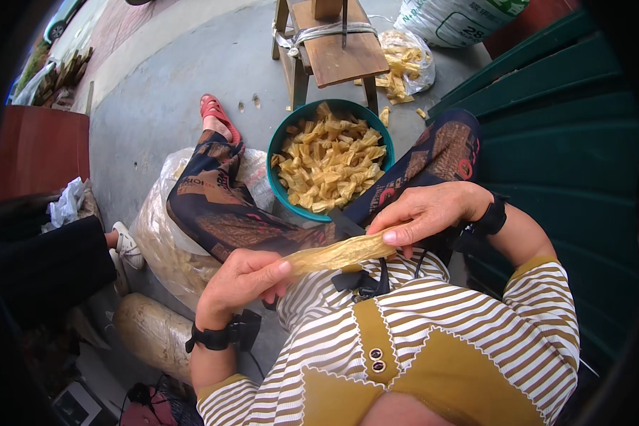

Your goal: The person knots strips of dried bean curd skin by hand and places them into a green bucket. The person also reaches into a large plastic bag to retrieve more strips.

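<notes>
A long, flat, wrinkled yellow strip (341, 254), thin and slightly see-through, is stretched level above my lap. My left hand (245, 279) pinches its left end between thumb and fingers. At the other end, my right hand (433, 213) grips it with the thumb on top. Past my hands, between my legs, stands a round teal basin (274, 181) heaped with short, crinkled yellow pieces (330, 160) of similar material. A dark flat thing (346, 224) lies between the basin and the strip; its kind is unclear.
Behind the basin stands a wooden bench (344, 60) with cord tied round it. A clear bag (408, 64) of yellow pieces and a white sack (454, 21) are beyond. At left are a large plastic bag (170, 234) and another person's white shoe (128, 245). Green corrugated panels (568, 163) rise at right.
</notes>
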`<state>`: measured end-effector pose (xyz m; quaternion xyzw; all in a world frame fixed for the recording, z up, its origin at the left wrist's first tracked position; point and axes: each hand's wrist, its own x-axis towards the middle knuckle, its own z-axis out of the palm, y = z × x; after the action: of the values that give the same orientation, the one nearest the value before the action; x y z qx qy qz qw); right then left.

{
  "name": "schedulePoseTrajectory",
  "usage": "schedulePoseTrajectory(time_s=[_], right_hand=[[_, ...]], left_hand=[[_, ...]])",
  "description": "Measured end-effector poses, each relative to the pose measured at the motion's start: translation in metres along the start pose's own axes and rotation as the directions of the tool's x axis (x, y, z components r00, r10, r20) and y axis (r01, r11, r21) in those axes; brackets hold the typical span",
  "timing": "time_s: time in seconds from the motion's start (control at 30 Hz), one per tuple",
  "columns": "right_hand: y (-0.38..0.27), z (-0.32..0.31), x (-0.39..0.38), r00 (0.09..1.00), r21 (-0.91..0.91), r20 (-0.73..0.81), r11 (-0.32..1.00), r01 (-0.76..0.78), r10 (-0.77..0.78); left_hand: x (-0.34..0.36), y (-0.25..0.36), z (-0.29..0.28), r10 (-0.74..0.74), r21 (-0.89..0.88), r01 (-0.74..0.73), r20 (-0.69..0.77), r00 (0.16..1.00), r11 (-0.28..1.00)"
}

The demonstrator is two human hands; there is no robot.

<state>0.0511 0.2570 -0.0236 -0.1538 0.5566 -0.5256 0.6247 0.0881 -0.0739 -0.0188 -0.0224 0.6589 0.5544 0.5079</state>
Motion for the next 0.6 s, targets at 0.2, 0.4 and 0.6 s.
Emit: schedulePoseTrajectory(time_s=[0.2,0.4,0.6], right_hand=[[0.005,0.001,0.014,0.996,0.075,0.038,0.994,-0.083,0.081],[0.015,0.002,0.017,0.996,0.071,0.013,0.994,-0.086,0.085],[0.020,-0.006,0.024,0.989,0.096,0.035,0.985,-0.143,0.140]], left_hand=[[-0.002,-0.011,-0.007,-0.043,-0.033,0.043,0.007,0.999,0.999],[-0.007,-0.024,-0.008,-0.098,-0.172,0.121,0.140,0.985,0.978],[-0.001,-0.033,-0.006,-0.086,-0.261,0.121,0.141,0.986,0.958]])
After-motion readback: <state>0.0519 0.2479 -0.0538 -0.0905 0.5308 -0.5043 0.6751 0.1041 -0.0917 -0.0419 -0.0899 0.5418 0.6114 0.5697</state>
